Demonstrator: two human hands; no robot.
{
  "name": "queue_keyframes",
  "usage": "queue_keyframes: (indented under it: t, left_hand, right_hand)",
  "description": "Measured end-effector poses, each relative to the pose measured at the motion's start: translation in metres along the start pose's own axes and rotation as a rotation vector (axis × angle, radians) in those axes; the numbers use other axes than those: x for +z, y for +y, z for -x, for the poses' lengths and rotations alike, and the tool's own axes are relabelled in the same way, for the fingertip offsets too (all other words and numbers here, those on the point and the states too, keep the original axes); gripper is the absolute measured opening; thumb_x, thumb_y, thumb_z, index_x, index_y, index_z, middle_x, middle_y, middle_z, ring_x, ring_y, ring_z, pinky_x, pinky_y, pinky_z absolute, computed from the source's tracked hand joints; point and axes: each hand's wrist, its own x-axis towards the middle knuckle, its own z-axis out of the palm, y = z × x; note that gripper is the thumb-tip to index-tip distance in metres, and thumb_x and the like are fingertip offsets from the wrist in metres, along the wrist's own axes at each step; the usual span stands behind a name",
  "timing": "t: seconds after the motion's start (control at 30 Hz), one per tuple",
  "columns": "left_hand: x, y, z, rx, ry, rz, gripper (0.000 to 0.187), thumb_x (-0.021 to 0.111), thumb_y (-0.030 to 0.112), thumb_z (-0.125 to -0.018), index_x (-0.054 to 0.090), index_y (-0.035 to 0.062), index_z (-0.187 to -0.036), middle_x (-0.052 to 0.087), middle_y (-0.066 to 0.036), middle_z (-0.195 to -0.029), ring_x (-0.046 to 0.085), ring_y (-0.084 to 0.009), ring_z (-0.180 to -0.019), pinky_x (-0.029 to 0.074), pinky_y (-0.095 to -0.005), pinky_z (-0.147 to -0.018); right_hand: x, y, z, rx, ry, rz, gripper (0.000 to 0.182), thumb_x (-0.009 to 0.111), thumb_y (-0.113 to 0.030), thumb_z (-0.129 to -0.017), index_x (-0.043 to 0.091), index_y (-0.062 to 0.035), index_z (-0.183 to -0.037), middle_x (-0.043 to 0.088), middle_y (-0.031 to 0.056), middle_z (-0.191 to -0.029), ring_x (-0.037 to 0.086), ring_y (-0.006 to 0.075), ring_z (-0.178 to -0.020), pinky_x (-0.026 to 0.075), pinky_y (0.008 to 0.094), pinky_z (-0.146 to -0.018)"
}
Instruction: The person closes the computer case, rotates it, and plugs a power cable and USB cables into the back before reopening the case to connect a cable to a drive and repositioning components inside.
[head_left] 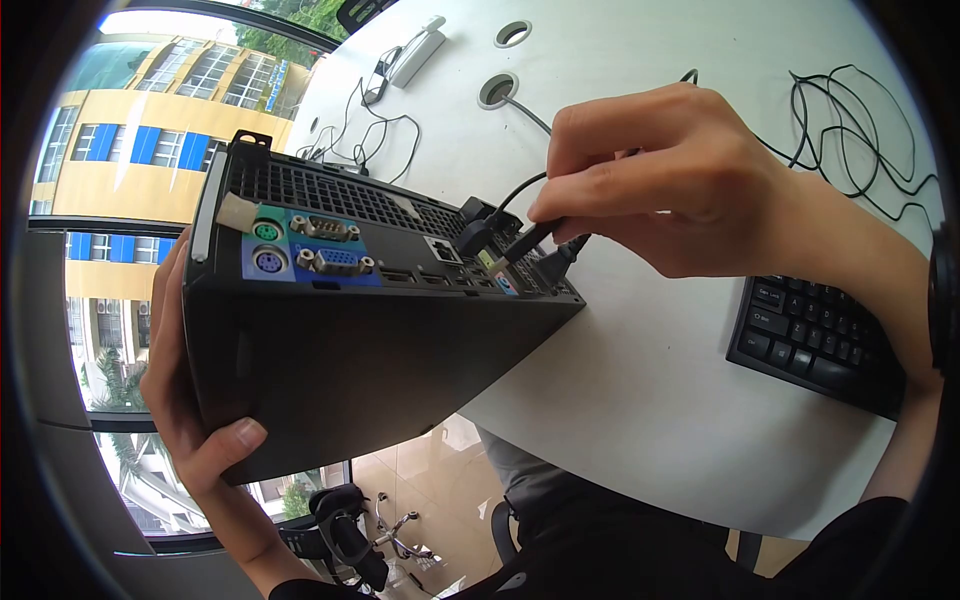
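Note:
A black desktop computer case (360, 360) is tilted at the table edge, its rear port panel turned up toward me. My left hand (205, 440) is wrapped round the case's far left end, thumb lying on the side panel. Between the thumb and fingers of my right hand (670, 180) is a black USB plug (525, 245), its metal tip right at the rear ports. Other black plugs (472, 238) sit in the panel close by. Blue and green round ports and a blue VGA port (338, 262) show toward the panel's left end.
A black keyboard (810, 335) lies under my right forearm on the white table (640, 370). Loose black cable (850, 130) coils at the right. A white power strip (418, 55), thin cables and two cable holes are at the back. An office chair (345, 535) stands below left by the window.

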Motion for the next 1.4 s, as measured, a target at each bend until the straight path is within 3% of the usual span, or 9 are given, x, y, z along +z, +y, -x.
queue_keyframes:
  t: [0.23,0.43,0.53,0.73,1.03,1.23,1.4]
  left_hand:
    - [0.001,-0.001,0.000,0.001,0.009,0.039,0.122,0.072,0.056,-0.053,0.048,-0.0072,-0.156,0.044,-0.033,-0.160,0.046,-0.0443,-0.146,0.041,-0.0545,-0.118]
    - [-0.005,-0.009,0.003,0.011,0.016,-0.002,0.121,0.072,0.056,-0.053,0.050,-0.0065,-0.155,0.042,-0.033,-0.161,0.046,-0.0448,-0.147,0.041,-0.0544,-0.118]
    - [-0.006,-0.010,0.002,0.006,0.023,-0.016,0.120,0.072,0.057,-0.053,0.051,-0.0062,-0.154,0.042,-0.033,-0.161,0.046,-0.0452,-0.147,0.042,-0.0547,-0.118]
    - [-0.003,-0.007,0.004,-0.031,0.041,-0.003,0.119,0.072,0.058,-0.052,0.055,-0.0064,-0.151,0.044,-0.033,-0.159,0.048,-0.0468,-0.145,0.042,-0.0557,-0.117]
    - [0.001,-0.003,0.005,-0.047,0.060,0.005,0.117,0.072,0.057,-0.052,0.057,-0.0059,-0.149,0.045,-0.033,-0.159,0.049,-0.0469,-0.143,0.044,-0.0559,-0.116]
    - [-0.001,-0.006,0.007,-0.041,0.065,0.003,0.118,0.072,0.057,-0.053,0.055,-0.0059,-0.151,0.044,-0.033,-0.159,0.048,-0.0462,-0.144,0.044,-0.0556,-0.116]
    - [-0.001,-0.007,0.007,-0.038,0.079,0.006,0.119,0.073,0.057,-0.053,0.054,-0.0061,-0.152,0.044,-0.032,-0.160,0.047,-0.0456,-0.145,0.044,-0.0548,-0.116]
  right_hand:
    - [0.003,-0.001,0.001,-0.048,0.054,0.199,0.018,0.083,-0.004,-0.084,0.071,0.0013,-0.096,0.063,0.0093,-0.078,0.062,0.0250,-0.060,0.048,0.0371,-0.051]
    - [0.000,-0.008,0.005,0.199,-0.172,0.120,0.015,0.078,-0.002,-0.087,0.064,-0.0011,-0.082,0.062,0.0084,-0.076,0.060,0.0297,-0.059,0.046,0.0393,-0.052]
    - [0.004,-0.010,0.003,0.247,-0.207,0.073,0.011,0.076,0.001,-0.086,0.066,-0.0022,-0.082,0.063,0.0074,-0.077,0.060,0.0308,-0.059,0.046,0.0396,-0.053]
    - [0.013,-0.013,-0.004,0.243,-0.196,0.057,0.011,0.076,0.003,-0.082,0.069,-0.0047,-0.080,0.065,0.0065,-0.078,0.062,0.0297,-0.060,0.048,0.0392,-0.054]
    - [0.010,-0.005,-0.016,0.122,-0.261,0.153,0.018,0.072,0.009,-0.064,0.073,-0.0049,-0.074,0.066,0.0036,-0.076,0.066,0.0265,-0.063,0.051,0.0372,-0.056]
    - [0.005,-0.008,-0.024,0.143,-0.422,0.268,0.020,0.074,0.008,-0.061,0.076,-0.0057,-0.075,0.065,0.0022,-0.076,0.068,0.0242,-0.064,0.052,0.0361,-0.058]
    - [0.002,-0.012,-0.028,0.149,-0.419,0.278,0.020,0.074,0.007,-0.059,0.076,-0.0057,-0.074,0.064,0.0018,-0.074,0.067,0.0238,-0.064,0.052,0.0359,-0.057]
